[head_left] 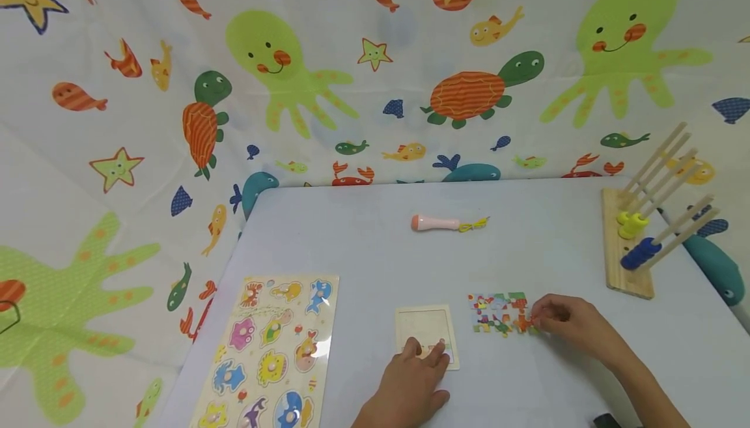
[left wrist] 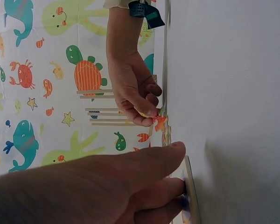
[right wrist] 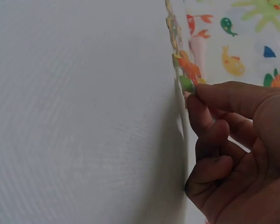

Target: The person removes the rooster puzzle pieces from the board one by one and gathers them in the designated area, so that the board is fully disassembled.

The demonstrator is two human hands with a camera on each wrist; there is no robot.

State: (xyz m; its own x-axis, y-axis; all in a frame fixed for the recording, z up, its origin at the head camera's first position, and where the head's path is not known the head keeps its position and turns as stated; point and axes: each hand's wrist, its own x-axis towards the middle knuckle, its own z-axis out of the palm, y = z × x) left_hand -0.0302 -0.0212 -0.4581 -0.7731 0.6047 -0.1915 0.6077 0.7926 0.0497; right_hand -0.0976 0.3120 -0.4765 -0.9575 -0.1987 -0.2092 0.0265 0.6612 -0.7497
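Colourful jigsaw pieces (head_left: pixel 498 314) lie grouped on the white table. At their right edge the right hand (head_left: pixel 577 327) pinches a puzzle piece; in the right wrist view a green and orange piece (right wrist: pixel 187 84) shows at the thumb and fingertip of the right hand (right wrist: pixel 242 135). The left hand (head_left: pixel 407 382) rests with spread fingers on the lower part of a square wooden frame (head_left: pixel 424 314). In the left wrist view the left hand (left wrist: pixel 126 182) touches the frame's edge (left wrist: pixel 192 186), its fingertips partly hidden.
A wooden board with shaped animal pieces (head_left: pixel 234 314) lies at the left. A pink microphone-like toy (head_left: pixel 436 223) with a yellow cord lies towards the back. A peg stand (head_left: pixel 615 245) with yellow and blue rings is at the back right. A patterned cloth (head_left: pixel 328 43) hangs behind the table.
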